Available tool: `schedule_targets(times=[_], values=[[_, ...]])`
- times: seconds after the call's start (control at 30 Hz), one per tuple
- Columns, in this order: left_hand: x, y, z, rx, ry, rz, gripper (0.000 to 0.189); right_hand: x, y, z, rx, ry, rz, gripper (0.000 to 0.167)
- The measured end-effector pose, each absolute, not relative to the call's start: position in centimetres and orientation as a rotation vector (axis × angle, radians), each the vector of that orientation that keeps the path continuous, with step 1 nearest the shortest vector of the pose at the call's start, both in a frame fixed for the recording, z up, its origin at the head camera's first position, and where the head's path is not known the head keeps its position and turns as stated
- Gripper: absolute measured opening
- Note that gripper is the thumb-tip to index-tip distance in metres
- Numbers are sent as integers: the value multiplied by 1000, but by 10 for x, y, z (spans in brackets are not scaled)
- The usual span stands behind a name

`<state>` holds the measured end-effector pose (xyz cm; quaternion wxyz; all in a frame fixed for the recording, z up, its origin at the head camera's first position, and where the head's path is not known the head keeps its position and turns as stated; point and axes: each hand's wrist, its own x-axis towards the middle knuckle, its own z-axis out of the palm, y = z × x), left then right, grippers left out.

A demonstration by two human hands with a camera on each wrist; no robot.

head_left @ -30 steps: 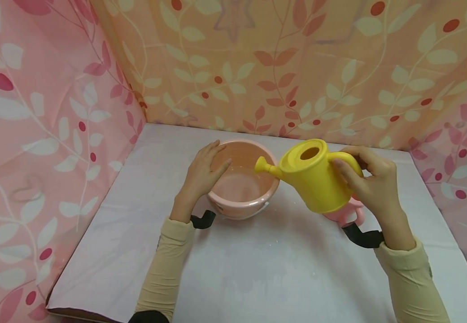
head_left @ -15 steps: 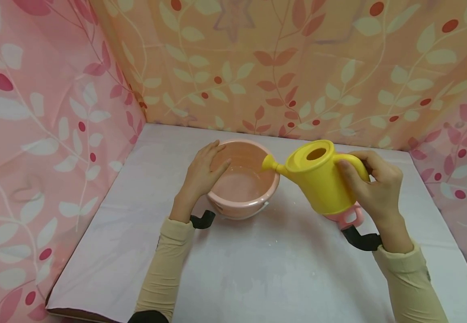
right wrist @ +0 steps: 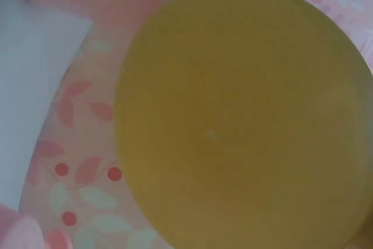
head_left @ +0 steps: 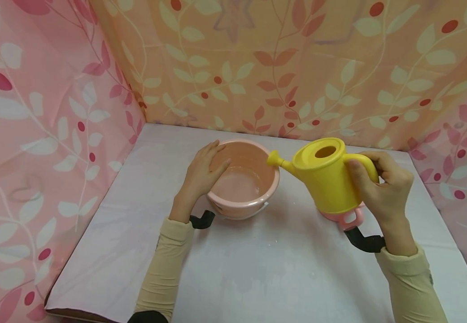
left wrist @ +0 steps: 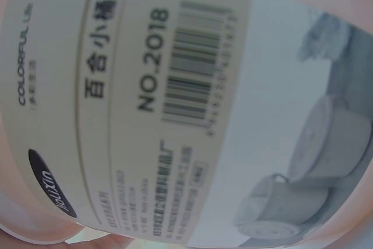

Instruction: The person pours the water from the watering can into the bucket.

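In the head view my left hand (head_left: 205, 172) lies at the left side of a pale pink bucket (head_left: 243, 208), its thumb over the inside of the rim and its fingers along the edge. The left wrist view is filled by the bucket's printed label (left wrist: 145, 103). My right hand (head_left: 384, 188) grips the handle of a yellow watering can (head_left: 330, 184), held above the table and tilted slightly. Its spout head (head_left: 273, 158) is near the bucket's right rim. The can's round base (right wrist: 245, 115) fills much of the right wrist view.
Partly hidden under the watering can stands a pink cup with a handle (head_left: 350, 220). A few small drops lie on the white table (head_left: 249, 269), right of the bucket's front. Patterned cloth (head_left: 233, 67) hangs at the back and both sides.
My right hand has moved the watering can right, and it now stands more upright, its spout drawn back from over the bucket to the rim. My left hand and the bucket have not moved.
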<state>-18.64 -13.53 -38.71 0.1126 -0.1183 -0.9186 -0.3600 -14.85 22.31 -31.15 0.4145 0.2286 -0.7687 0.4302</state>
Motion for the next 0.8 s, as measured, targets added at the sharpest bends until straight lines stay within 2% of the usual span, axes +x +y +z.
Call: schedule_targets(times=[0.8], values=[[-185, -136, -387, -341, -2686, -1096, 51, -151, 236, -320, 461, -1923, 1149, 34]])
